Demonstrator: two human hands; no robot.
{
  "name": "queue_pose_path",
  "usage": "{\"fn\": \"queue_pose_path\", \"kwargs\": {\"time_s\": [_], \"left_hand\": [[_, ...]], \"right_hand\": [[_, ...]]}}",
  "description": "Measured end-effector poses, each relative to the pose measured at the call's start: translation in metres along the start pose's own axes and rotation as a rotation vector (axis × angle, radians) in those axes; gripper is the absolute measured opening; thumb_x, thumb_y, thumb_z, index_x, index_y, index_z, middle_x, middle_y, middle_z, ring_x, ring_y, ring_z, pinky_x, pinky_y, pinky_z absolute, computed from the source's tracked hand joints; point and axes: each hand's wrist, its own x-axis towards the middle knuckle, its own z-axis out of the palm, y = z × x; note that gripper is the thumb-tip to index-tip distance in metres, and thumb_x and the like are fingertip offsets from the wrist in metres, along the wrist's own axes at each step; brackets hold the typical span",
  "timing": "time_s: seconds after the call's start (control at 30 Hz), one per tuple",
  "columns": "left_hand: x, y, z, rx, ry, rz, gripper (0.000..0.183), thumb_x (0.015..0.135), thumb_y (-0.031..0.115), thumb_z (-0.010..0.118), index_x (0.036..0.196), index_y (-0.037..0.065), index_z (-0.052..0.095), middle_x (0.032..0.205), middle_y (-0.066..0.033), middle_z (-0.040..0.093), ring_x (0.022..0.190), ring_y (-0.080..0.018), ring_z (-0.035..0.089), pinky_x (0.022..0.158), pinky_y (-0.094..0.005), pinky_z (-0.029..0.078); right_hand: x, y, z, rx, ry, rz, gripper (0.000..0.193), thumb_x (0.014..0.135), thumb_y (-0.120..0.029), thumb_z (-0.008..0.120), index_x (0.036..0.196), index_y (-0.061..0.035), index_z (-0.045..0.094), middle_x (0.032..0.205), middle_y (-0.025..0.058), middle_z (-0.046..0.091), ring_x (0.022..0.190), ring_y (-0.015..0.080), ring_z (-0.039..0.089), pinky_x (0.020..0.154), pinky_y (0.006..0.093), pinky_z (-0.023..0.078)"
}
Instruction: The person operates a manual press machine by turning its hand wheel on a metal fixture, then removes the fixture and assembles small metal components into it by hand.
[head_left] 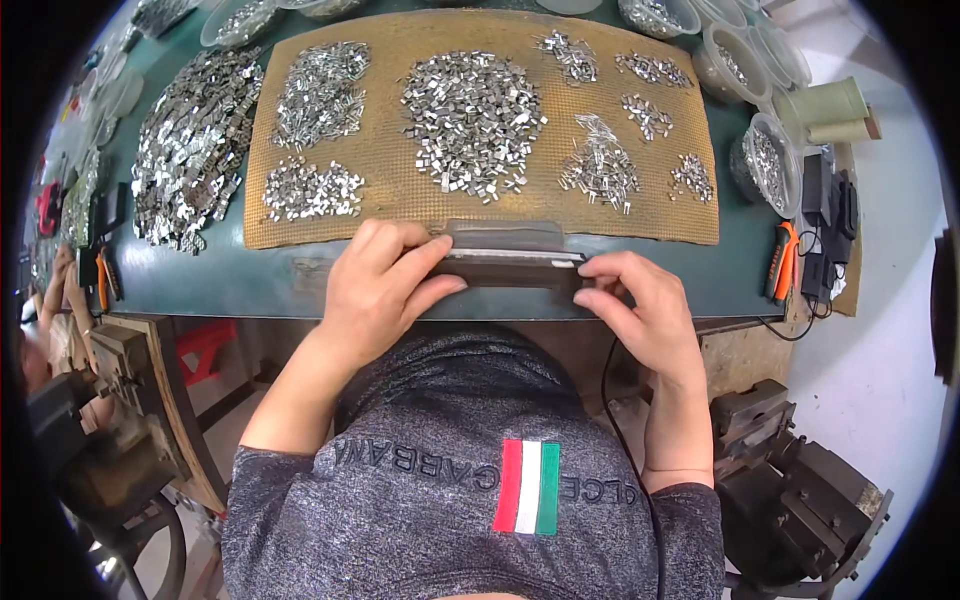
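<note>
A long dark block [505, 273] lies at the table's front edge, in front of my body. Along its top runs a thin silvery strip [510, 256] with a small white patch near the right end. My left hand [378, 280] is closed at the block's left end, thumb and forefinger on either side of it. At the other end, the thumb and fingers of my right hand [642, 300] pinch the block's right tip. Just beyond, a tan mat [380, 190] bears several heaps of small shiny metal pieces, the largest heap [470, 120] in the middle.
A big pile of metal pieces [195, 150] is left of the mat. Clear plastic tubs [770, 165] line the right and far edges. Orange-handled pliers [783, 262] lie at the right, another pair [106, 278] at the left. Another person's arm [72, 300] shows at far left.
</note>
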Motion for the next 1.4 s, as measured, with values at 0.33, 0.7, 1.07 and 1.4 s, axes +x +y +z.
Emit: {"fn": "queue_pose_path", "kwargs": {"time_s": [0.33,0.7,1.07,1.4], "left_hand": [[-0.010,0.000,0.002,-0.142,-0.038,0.089,0.042,0.076,0.015,0.087,0.110,0.002,0.066,0.103,-0.0114,0.067,0.094,-0.0320,0.065,0.080,-0.0417,0.054],[0.001,-0.004,0.004,-0.167,-0.011,-0.005,0.046,0.073,0.014,0.091,0.111,0.004,0.067,0.104,-0.0121,0.069,0.091,-0.0327,0.065,0.078,-0.0419,0.052],[-0.007,-0.005,-0.001,-0.240,-0.033,-0.035,0.048,0.080,0.025,0.089,0.119,0.004,0.069,0.108,-0.0137,0.069,0.094,-0.0343,0.064,0.078,-0.0421,0.053],[-0.004,-0.005,-0.005,-0.286,-0.023,-0.141,0.038,0.084,0.021,0.086,0.115,0.005,0.071,0.107,-0.0108,0.071,0.094,-0.0322,0.066,0.079,-0.0412,0.054]], "right_hand": [[-0.013,0.000,0.000,0.024,-0.298,0.175,0.062,0.088,-0.017,0.082,0.145,-0.0121,0.057,0.076,0.0077,0.067,0.067,0.0280,0.066,0.064,0.0390,0.051],[0.019,0.003,-0.032,0.165,-0.353,0.257,0.060,0.089,-0.013,0.082,0.145,-0.0109,0.058,0.077,0.0034,0.068,0.067,0.0147,0.064,0.064,0.0300,0.051],[0.112,0.050,-0.052,-0.325,0.310,-0.115,0.012,0.096,-0.016,0.072,0.103,-0.0072,0.075,0.099,0.0100,0.076,0.098,0.0308,0.070,0.093,0.0406,0.052],[0.176,0.059,-0.013,-0.778,0.275,-0.335,0.012,0.092,-0.022,0.074,0.098,-0.0124,0.075,0.096,0.0041,0.071,0.106,0.0261,0.067,0.112,0.0579,0.038]]}}
